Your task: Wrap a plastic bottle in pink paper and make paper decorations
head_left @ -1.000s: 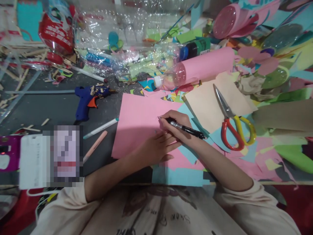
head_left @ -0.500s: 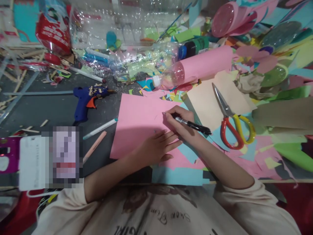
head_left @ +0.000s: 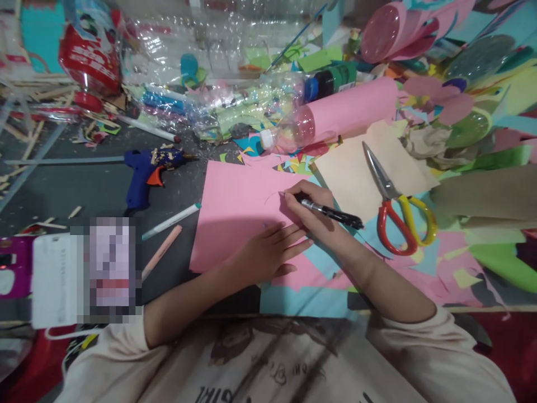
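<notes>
Looking over the dark grey worktop [head_left: 84, 187], we find a clear plastic bottle with a red label [head_left: 92, 56] far beyond our hands, at the extreme left. Nearer, yet well left of them, lies a blue plastic glue gun with an orange trigger [head_left: 138, 176]. Closer to our left forearm come a slim white marker with a teal end [head_left: 173, 221] and a slim peach-coloured stick [head_left: 163, 252].

Under our hands is a flat sheet of pink paper [head_left: 235, 207]. Our left hand [head_left: 268, 252] rests palm down on its lower right part, fingers slightly spread, gripping nothing. Just right of it, our right hand [head_left: 310, 204] pinches a slim black pen with a silver grip [head_left: 335, 214], the tip at the right end of a thin curved line.

Beyond our right hand, a clear bottle wrapped in pink paper [head_left: 356, 109] lies on its side. Right of that hand, we have a beige paper sheet [head_left: 346, 173], then metal scissors with red and yellow handles [head_left: 389, 193], blades lying over the beige.
</notes>
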`<state>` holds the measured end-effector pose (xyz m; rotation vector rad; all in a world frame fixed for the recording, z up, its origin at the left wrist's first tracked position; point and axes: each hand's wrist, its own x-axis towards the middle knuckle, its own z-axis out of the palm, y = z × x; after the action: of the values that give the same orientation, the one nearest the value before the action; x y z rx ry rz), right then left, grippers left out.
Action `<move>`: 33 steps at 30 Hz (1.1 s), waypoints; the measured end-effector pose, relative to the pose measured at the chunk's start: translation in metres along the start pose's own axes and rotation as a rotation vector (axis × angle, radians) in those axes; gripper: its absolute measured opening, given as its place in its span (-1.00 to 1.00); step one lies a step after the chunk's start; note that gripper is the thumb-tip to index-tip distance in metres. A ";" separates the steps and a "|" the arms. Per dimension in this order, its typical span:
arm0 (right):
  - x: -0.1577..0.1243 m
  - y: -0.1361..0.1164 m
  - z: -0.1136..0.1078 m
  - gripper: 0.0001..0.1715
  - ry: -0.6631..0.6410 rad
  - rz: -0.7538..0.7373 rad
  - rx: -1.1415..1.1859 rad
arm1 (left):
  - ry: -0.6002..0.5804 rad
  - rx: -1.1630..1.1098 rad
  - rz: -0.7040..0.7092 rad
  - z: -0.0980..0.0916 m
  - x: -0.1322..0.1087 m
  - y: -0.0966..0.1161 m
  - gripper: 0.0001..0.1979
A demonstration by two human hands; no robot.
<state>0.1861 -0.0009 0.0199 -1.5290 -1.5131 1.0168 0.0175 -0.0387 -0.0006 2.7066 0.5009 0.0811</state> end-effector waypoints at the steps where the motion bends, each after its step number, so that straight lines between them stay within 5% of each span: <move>1: 0.000 0.001 0.000 -0.80 0.017 -0.001 0.009 | 0.011 0.004 0.004 0.001 0.000 0.000 -0.46; 7: 0.000 -0.002 0.002 -0.83 -0.050 -0.006 0.000 | 0.062 0.012 0.022 0.002 0.000 -0.001 -0.47; 15: 0.003 0.012 -0.007 -0.80 0.090 -0.002 0.032 | 0.118 0.037 0.040 0.004 -0.002 -0.002 -0.43; 20: 0.003 0.008 -0.006 -0.83 -0.028 -0.027 0.016 | 0.074 0.035 0.019 0.002 -0.001 -0.001 -0.44; 28: 0.006 0.015 -0.009 -0.78 0.141 -0.019 0.023 | 0.063 0.042 0.021 -0.001 0.000 -0.001 -0.44; 33: 0.009 0.018 -0.012 -0.79 0.066 -0.010 0.026 | 0.076 0.031 0.025 -0.004 -0.001 0.000 -0.46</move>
<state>0.2043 0.0082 0.0081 -1.5204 -1.4554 0.9672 0.0163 -0.0372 0.0033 2.7488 0.4950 0.1853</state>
